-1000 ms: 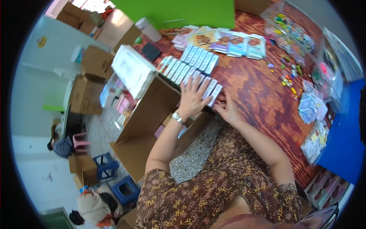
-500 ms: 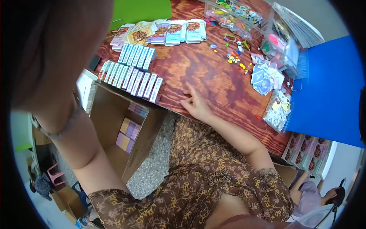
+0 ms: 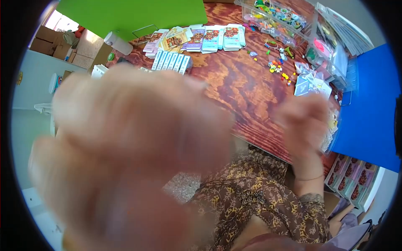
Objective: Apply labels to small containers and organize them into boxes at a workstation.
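Note:
My left hand (image 3: 134, 129) looms large and close to the camera, smeared by motion, so its fingers cannot be read. It covers most of the nearer rows of small boxes; the upper row of white-edged boxes (image 3: 171, 61) still shows past it. Above the right part of the table my right hand (image 3: 305, 123) is raised and also blurred, its fingers seemingly bent. Close beyond it are light-coloured packets (image 3: 312, 83), and a clear bag of small pieces (image 3: 333, 125) is partly behind it. No held thing can be made out in either hand.
Stacks of printed flat cartons (image 3: 209, 39) lie along the back of the reddish wooden table (image 3: 238, 92). Tiny colourful trinkets (image 3: 278, 67) are scattered before a clear bin (image 3: 276, 21). A green board (image 3: 138, 19) and a blue board (image 3: 368, 104) flank the table.
My left hand has swung in front of the camera, hiding the box rows and the open carton below. My right hand has lifted off the table edge and moved right. The view has shifted slightly.

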`<state>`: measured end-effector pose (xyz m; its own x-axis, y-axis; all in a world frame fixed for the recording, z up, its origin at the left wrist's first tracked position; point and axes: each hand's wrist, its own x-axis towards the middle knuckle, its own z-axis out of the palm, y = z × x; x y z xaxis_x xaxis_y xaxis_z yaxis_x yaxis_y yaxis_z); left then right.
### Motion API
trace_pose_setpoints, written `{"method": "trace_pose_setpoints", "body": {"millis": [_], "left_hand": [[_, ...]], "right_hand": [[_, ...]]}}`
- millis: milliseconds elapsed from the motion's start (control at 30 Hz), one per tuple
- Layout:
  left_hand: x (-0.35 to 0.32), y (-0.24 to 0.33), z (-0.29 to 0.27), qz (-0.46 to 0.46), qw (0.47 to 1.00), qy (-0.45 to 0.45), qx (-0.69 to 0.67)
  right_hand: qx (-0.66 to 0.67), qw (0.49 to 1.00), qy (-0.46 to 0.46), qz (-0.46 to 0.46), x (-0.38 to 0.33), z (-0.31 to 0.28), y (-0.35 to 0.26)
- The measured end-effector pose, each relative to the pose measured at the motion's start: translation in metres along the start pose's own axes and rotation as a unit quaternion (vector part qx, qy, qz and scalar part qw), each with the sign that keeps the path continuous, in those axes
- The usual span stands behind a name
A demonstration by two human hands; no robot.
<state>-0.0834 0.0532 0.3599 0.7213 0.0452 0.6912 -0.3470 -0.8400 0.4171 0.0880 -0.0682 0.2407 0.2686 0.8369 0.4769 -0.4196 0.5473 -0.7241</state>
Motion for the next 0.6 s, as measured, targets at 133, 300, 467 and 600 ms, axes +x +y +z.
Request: {"method": "trace_pose_setpoints", "body": {"millis": [133, 300, 467, 600], "left_hand": [[-0.074, 0.022, -0.170, 0.016, 1.000, -0.021, 0.011], [-0.024, 0.044, -0.043, 0.032, 0.999, 0.003, 0.011], [-0.044, 0.094, -0.072, 0.069, 0.997, 0.007, 0.028], [-0.021, 0.111, -0.060, 0.128, 0.989, 0.021, 0.068]], "right_hand": [[0.004, 0.999, 0.027, -0.027, -0.061, -0.034, -0.065], [-0.028, 0.998, 0.047, -0.030, -0.123, -0.076, -0.144], [-0.048, 0.995, 0.065, -0.066, -0.175, -0.088, -0.201], [-0.067, 0.989, 0.048, -0.122, -0.175, -0.079, -0.212]]}}
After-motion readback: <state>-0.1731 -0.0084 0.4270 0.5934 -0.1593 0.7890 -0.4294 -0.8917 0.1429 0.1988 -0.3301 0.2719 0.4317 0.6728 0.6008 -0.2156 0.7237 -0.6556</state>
